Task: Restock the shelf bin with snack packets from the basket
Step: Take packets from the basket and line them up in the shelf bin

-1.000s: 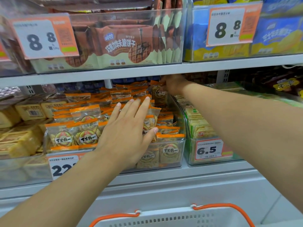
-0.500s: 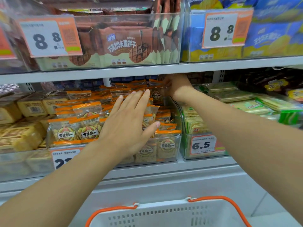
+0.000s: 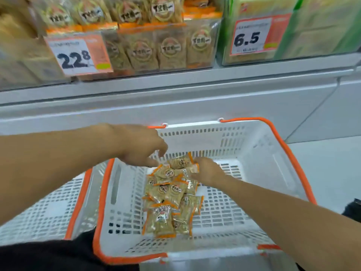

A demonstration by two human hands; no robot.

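The snack packets [image 3: 172, 194] are piled mid-basket [image 3: 254, 145], the heap running back toward the body from both hands. One top packet is pinched by the right hand [image 3: 208, 171] (the nearer one); the left hand [image 3: 142, 147] hovers above, fingers loosely curled, nothing held.

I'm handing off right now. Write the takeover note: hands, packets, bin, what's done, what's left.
Left hand: fingers loosely curled above the far end of the pile, holding nothing visible.
Right hand: on the pile's far end, pinching an orange-edged packet.
Snack packets: a small heap on the floor of the white basket.
Shelf bin, tagged 22.8: already well stocked.
Left: lift the remaining packets up into the bin.
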